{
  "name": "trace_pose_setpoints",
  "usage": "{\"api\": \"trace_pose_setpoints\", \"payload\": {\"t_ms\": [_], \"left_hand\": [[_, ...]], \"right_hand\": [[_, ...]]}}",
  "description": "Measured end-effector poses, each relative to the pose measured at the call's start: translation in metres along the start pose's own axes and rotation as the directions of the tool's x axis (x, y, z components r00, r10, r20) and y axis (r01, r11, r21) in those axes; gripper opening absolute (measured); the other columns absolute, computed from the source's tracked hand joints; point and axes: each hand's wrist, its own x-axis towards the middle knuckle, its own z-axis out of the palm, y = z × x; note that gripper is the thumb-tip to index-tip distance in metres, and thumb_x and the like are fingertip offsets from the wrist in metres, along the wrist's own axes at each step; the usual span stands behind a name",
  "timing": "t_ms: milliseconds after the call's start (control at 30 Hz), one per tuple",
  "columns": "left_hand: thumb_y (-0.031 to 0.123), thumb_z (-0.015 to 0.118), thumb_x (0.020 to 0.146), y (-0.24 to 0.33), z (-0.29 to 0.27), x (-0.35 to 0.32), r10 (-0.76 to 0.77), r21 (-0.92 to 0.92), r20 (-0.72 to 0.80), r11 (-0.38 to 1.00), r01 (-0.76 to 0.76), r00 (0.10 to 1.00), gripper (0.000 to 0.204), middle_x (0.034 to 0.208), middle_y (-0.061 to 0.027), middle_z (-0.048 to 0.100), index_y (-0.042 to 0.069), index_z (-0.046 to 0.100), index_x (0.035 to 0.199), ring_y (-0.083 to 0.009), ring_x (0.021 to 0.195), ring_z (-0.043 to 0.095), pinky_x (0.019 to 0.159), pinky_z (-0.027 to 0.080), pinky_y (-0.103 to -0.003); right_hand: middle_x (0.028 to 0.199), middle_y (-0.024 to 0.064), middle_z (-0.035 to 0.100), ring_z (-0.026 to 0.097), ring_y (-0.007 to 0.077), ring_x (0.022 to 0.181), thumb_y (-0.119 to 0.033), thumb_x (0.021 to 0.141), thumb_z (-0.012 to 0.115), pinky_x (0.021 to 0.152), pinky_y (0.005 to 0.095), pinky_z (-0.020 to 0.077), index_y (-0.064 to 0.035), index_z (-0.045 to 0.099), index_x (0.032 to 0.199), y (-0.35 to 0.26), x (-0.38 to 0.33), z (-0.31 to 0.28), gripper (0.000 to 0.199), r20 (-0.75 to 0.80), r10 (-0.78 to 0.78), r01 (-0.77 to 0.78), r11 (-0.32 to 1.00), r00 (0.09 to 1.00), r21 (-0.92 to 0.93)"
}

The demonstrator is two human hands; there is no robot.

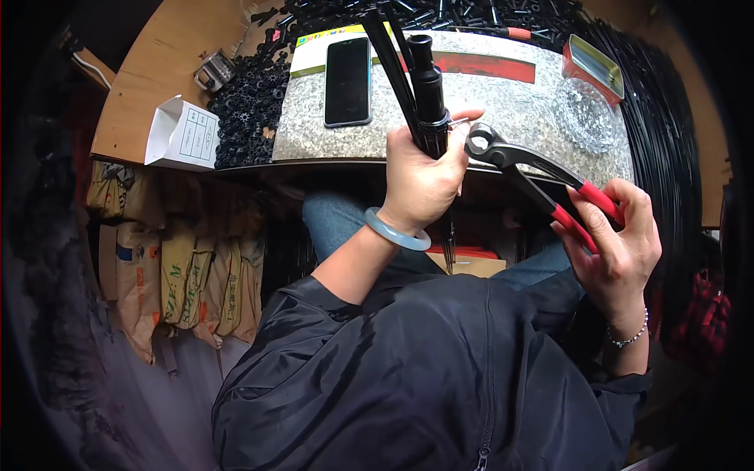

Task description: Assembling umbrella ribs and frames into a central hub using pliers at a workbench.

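Observation:
My left hand (420,180) is closed around a black umbrella frame (426,86), a dark tube bundled with long thin ribs. The frame stands nearly upright above the table's near edge, its lower ends hanging below my fist. A short shiny wire (459,122) pokes out beside my left thumb and index finger. In my right hand (620,239) are pliers with red grips (542,166), their handles spread apart. The round dark jaws are close to my left fingertips; whether they touch the wire I cannot tell.
A phone (348,82) lies on the speckled board (306,129). Black small parts (251,106) are heaped left, beside a white box (184,133). Toward the right are a glass dish (587,114), a tin (593,69) and long black rods (667,133). Sacks (188,275) stand below left.

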Motion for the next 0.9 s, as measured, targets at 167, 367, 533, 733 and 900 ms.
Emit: {"api": "trace_pose_setpoints", "payload": {"t_ms": [167, 367, 533, 733, 900], "left_hand": [[0.009, 0.055, 0.09, 0.0, -0.002, -0.003, 0.019, -0.019, 0.023, 1.0, -0.019, 1.0, 0.023, 0.055, 0.0019, 0.051, -0.007, 0.061, 0.105, -0.0019, 0.04, 0.041, 0.037, 0.031, -0.017], [0.008, 0.054, 0.09, -0.002, -0.005, -0.008, 0.074, -0.01, 0.08, 0.997, -0.073, 0.994, 0.024, 0.059, 0.0024, 0.051, -0.009, 0.061, 0.105, -0.0013, 0.042, 0.042, 0.037, 0.031, -0.017], [-0.005, 0.052, 0.083, 0.0, -0.004, -0.013, 0.152, -0.109, 0.15, 0.985, -0.136, 0.977, 0.026, 0.064, 0.0022, 0.051, -0.011, 0.059, 0.107, -0.0001, 0.046, 0.043, 0.039, 0.03, -0.016], [-0.006, 0.053, 0.083, 0.0, -0.005, -0.013, 0.132, -0.046, 0.162, 0.991, -0.127, 0.978, 0.025, 0.064, 0.0019, 0.051, -0.011, 0.06, 0.106, -0.0001, 0.046, 0.042, 0.04, 0.03, -0.016], [-0.007, 0.05, 0.083, 0.0, -0.003, -0.013, 0.102, -0.087, 0.23, 0.993, -0.084, 0.968, 0.026, 0.066, 0.0014, 0.049, -0.012, 0.058, 0.107, -0.001, 0.046, 0.042, 0.04, 0.03, -0.016]], "right_hand": [[0.091, 0.0058, 0.053, 0.054, 0.0196, 0.074, -0.021, 0.063, 0.076, 0.06, 0.0299, 0.0444, -0.0113, 0.069, 0.093, -0.006, 0.002, -0.001, 0.032, -0.003, -0.049, 0.049, 0.997, 0.999, -0.052], [0.091, 0.0162, 0.056, 0.054, 0.0266, 0.067, -0.022, 0.069, 0.072, 0.056, 0.034, 0.0443, -0.0007, 0.052, 0.07, -0.001, -0.008, -0.002, 0.029, 0.138, -0.121, 0.111, 0.991, 0.983, 0.077], [0.053, 0.0045, 0.053, 0.059, 0.0167, 0.044, 0.008, 0.071, 0.069, 0.038, 0.0249, 0.0439, -0.0014, 0.047, 0.084, 0.013, -0.024, 0.01, 0.027, 0.778, -0.469, -0.903, -0.306, 0.418, 0.301], [0.098, 0.0213, 0.053, 0.056, 0.0362, 0.076, 0.006, 0.073, 0.06, 0.071, 0.0384, 0.0475, 0.0013, 0.036, 0.127, -0.007, -0.025, 0.019, 0.059, 0.339, 0.004, -0.213, 0.784, 0.941, 0.583], [0.058, 0.0026, 0.058, 0.056, 0.0082, 0.046, -0.002, 0.069, 0.077, 0.04, 0.0227, 0.0429, 0.001, 0.052, 0.098, 0.016, -0.01, 0.004, 0.038, 0.91, -0.258, -0.931, 0.081, 0.324, 0.355]]}}
